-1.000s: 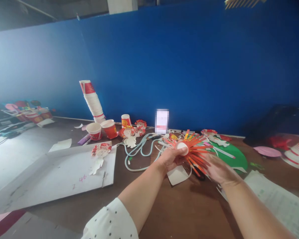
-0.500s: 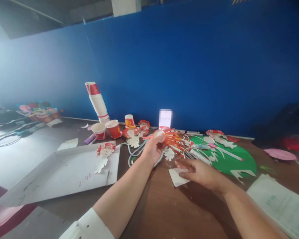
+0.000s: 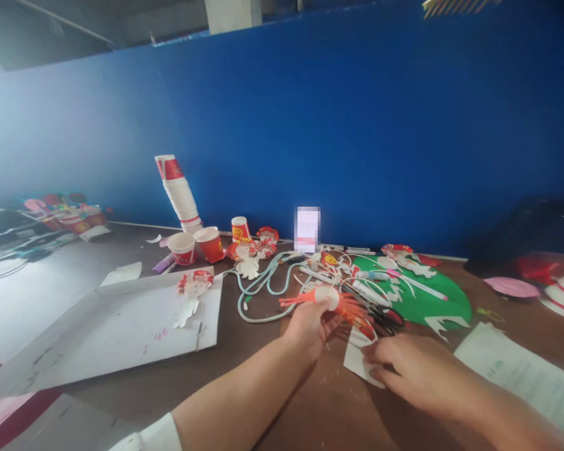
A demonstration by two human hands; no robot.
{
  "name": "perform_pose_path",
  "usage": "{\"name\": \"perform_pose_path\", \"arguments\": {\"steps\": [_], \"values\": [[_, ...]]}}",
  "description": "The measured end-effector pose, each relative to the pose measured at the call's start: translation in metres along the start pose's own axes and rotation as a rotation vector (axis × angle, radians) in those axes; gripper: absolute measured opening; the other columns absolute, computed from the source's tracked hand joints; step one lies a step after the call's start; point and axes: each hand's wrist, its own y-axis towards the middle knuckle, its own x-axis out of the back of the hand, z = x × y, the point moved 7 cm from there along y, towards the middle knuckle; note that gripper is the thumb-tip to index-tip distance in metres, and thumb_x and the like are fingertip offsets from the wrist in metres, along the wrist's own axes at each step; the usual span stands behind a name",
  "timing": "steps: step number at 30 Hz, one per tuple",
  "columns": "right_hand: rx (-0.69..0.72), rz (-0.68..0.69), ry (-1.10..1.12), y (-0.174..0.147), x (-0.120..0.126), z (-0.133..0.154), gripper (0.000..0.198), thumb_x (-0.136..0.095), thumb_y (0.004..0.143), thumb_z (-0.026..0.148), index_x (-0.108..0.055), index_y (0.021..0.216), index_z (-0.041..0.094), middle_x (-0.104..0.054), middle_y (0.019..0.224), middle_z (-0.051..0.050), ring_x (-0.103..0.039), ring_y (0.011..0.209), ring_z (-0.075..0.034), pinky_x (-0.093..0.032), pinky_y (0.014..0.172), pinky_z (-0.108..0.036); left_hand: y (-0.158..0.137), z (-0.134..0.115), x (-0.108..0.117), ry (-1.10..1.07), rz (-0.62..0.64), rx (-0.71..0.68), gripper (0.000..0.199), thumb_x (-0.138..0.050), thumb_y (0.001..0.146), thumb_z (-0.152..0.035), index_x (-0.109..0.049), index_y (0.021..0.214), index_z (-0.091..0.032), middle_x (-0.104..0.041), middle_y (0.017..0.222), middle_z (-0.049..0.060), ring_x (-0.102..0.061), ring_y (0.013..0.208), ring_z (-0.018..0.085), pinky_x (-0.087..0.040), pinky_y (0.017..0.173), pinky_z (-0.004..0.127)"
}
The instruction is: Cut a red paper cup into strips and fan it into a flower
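Observation:
My left hand (image 3: 313, 326) pinches a cut paper cup (image 3: 326, 299) by its round white bottom, its sides slit into orange-red strips that fan out. Close by on the right, my right hand (image 3: 399, 363) has its fingers bent over the edge of a small white piece of paper (image 3: 356, 356), gripping it low at the tabletop. Some of the cup's strips hang over that paper. Scissors (image 3: 389, 318) with dark handles lie just behind my right hand, partly covered.
A white board (image 3: 122, 326) bearing a paper doll (image 3: 195, 294) lies left. Behind stand a leaning cup stack (image 3: 181, 197) and red paper cups (image 3: 210, 244). Pale cable (image 3: 244, 313), pens and scraps surround a green disc (image 3: 432, 297). Written sheets (image 3: 512, 369) lie right; a blue wall (image 3: 310, 125) stands behind.
My left hand has brought the cut cup down and to the right, nearer my body. My right hand has moved right and nearer, and the white paper has shifted with it.

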Motion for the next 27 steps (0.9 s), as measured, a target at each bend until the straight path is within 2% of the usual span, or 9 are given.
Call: {"name": "perform_pose_path", "arguments": {"steps": [5,8,11,13,16,20,24,25,27], "values": [[0.003,-0.018,0.094,-0.021,0.001,-0.004,0.028,-0.052,0.082,0.029,-0.070,0.060,0.026,-0.070,0.061,-0.003,-0.065,0.059,-0.020,-0.038,0.055,-0.027,-0.010,0.015,0.018,0.065,-0.147,0.054,0.005,-0.057,0.082,-0.012,-0.060,0.086,-0.011,-0.064,0.084,0.009,-0.061,0.069,0.012,-0.054,0.078,0.030],[-0.042,-0.159,0.149,-0.020,0.012,0.000,0.029,-0.048,0.086,0.035,-0.076,0.082,0.031,-0.075,0.081,-0.004,-0.069,0.073,-0.024,-0.047,0.063,-0.031,-0.018,0.019,0.023,0.083,-0.194,0.084,0.006,-0.056,0.083,-0.014,-0.059,0.088,-0.010,-0.064,0.082,0.009,-0.062,0.069,0.013,-0.053,0.080,0.031],[-0.037,-0.340,0.177,-0.009,0.018,0.007,0.038,-0.043,0.089,0.037,-0.064,0.121,0.033,-0.067,0.119,-0.002,-0.065,0.103,-0.026,-0.051,0.083,-0.037,-0.024,0.023,0.023,0.097,-0.193,0.117,0.010,-0.051,0.086,-0.015,-0.059,0.088,-0.009,-0.064,0.077,0.010,-0.062,0.066,0.014,-0.053,0.079,0.032],[0.027,-0.391,0.168,0.001,0.014,0.014,0.046,-0.040,0.091,0.033,-0.052,0.134,0.027,-0.056,0.134,-0.005,-0.056,0.118,-0.025,-0.048,0.094,-0.039,-0.029,0.028,0.021,0.097,-0.175,0.141,0.012,-0.050,0.087,-0.016,-0.059,0.087,-0.008,-0.063,0.071,0.009,-0.061,0.063,0.014,-0.053,0.078,0.033],[0.148,-0.407,0.143,0.013,0.003,0.024,0.048,-0.037,0.092,0.024,-0.048,0.138,0.020,-0.050,0.140,-0.007,-0.049,0.125,-0.024,-0.044,0.101,-0.041,-0.033,0.034,0.018,0.111,-0.131,0.191,0.015,-0.049,0.088,-0.020,-0.059,0.084,-0.009,-0.062,0.069,0.008,-0.061,0.060,0.014,-0.052,0.076,0.034],[0.201,-0.363,0.080,0.017,-0.017,0.026,0.050,-0.037,0.089,0.014,-0.049,0.137,0.018,-0.046,0.143,-0.008,-0.051,0.124,-0.024,-0.046,0.099,-0.041,-0.036,0.036,0.018,0.193,-0.079,0.275,0.017,-0.049,0.087,-0.021,-0.060,0.080,-0.010,-0.063,0.070,0.008,-0.062,0.060,0.014,-0.052,0.074,0.033],[0.190,-0.323,0.004,0.017,-0.035,0.025,0.047,-0.039,0.090,0.018,-0.049,0.136,0.019,-0.042,0.146,-0.008,-0.052,0.122,-0.026,-0.049,0.095,-0.040,-0.053,0.033,0.022,0.468,0.081,0.436,0.024,-0.046,0.085,-0.024,-0.065,0.079,-0.010,-0.065,0.074,0.010,-0.064,0.060,0.016,-0.051,0.070,0.032],[0.186,-0.333,-0.019,0.017,-0.037,0.026,0.046,-0.040,0.090,0.020,-0.050,0.136,0.019,-0.043,0.145,-0.008,-0.053,0.121,-0.026,-0.051,0.093,-0.040,-0.062,0.031,0.024,0.585,0.133,0.480,0.025,-0.045,0.085,-0.024,-0.065,0.077,-0.011,-0.066,0.075,0.011,-0.064,0.060,0.016,-0.051,0.068,0.032],[0.209,-0.368,-0.080,0.017,-0.038,0.031,0.044,-0.041,0.090,0.019,-0.053,0.132,0.018,-0.047,0.142,-0.010,-0.055,0.118,-0.027,-0.052,0.090,-0.041,-0.080,0.021,0.030,0.938,0.225,0.470,0.026,-0.043,0.084,-0.025,-0.062,0.068,-0.015,-0.066,0.069,0.010,-0.061,0.053,0.018,-0.050,0.061,0.034]]}}
